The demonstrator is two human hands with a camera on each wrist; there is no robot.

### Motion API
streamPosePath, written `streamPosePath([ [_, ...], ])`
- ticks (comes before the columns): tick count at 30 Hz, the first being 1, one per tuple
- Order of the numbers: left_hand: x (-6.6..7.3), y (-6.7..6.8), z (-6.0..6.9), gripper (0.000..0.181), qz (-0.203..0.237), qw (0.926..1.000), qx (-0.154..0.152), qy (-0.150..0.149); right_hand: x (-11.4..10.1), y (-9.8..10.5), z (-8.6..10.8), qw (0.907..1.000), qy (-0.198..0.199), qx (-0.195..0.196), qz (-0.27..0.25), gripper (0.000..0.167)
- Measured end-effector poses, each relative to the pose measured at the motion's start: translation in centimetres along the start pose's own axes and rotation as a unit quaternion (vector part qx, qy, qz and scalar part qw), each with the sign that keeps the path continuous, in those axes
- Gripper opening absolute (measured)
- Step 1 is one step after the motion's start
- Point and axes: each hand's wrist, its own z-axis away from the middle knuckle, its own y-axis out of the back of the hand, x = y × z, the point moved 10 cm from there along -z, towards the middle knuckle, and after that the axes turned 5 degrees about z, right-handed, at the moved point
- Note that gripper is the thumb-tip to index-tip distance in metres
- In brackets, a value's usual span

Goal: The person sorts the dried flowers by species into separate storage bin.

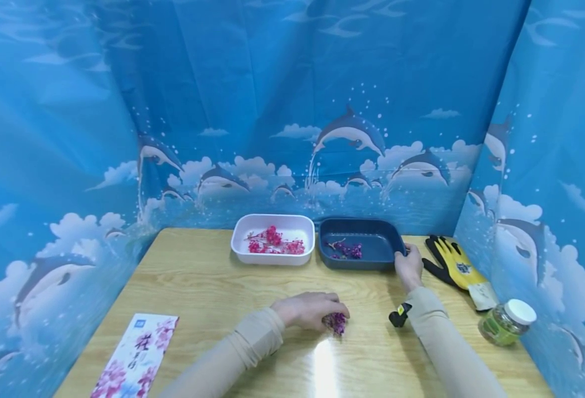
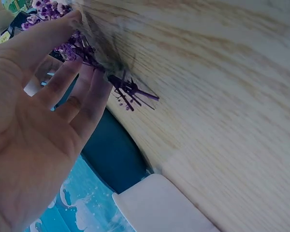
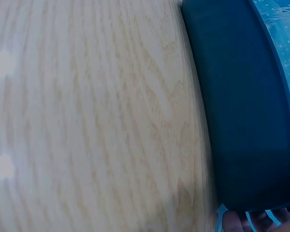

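Note:
In the head view, my left hand [image 1: 309, 310] is low over the middle of the table, pinching a small bunch of purple dried flowers [image 1: 335, 323] between thumb and fingers. The left wrist view shows the bunch's dark stems [image 2: 130, 89] sticking out past the fingertips. My right hand [image 1: 409, 268] holds the right end of a dark blue tray [image 1: 379, 243]; only its fingertips [image 3: 234, 222] show beneath that end in the right wrist view. Several purple sprigs [image 1: 348, 250] lie inside the tray's left part.
Left of the blue tray stands a white tray [image 1: 272, 258] with pink dried flowers [image 1: 273, 236]. A yellow and black glove [image 1: 459, 268] and a white-lidded jar [image 1: 506, 323] are at the right. A flower-printed packet [image 1: 135, 354] lies front left. A blue dolphin-print curtain [image 1: 252, 110] surrounds the table.

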Motion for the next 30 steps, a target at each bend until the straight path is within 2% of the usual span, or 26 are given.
streamPosePath([
  [4,-0.3,0.2,-0.1,0.065,0.017,0.9998,0.01,0.007,-0.1,0.0,-0.1,1.0,0.003,-0.003,-0.001,0.057],
  [14,-0.8,1.9,-0.5,0.069,0.029,0.998,0.052,0.019,-0.4,0.0,0.1,0.9999,0.008,-0.005,-0.006,0.056],
  [18,-0.7,2.6,-0.5,0.066,0.031,0.9971,0.068,0.012,-0.4,0.0,0.0,0.9999,0.008,-0.002,-0.007,0.056],
  [25,-0.2,3.7,-0.9,0.061,0.001,0.9949,0.098,-0.025,-0.2,0.0,0.0,0.9999,0.007,-0.002,-0.01,0.056],
  [30,-0.2,4.1,-1.3,0.065,-0.005,0.9951,0.096,-0.023,0.0,-0.1,0.0,0.9999,0.005,-0.001,-0.01,0.056],
])
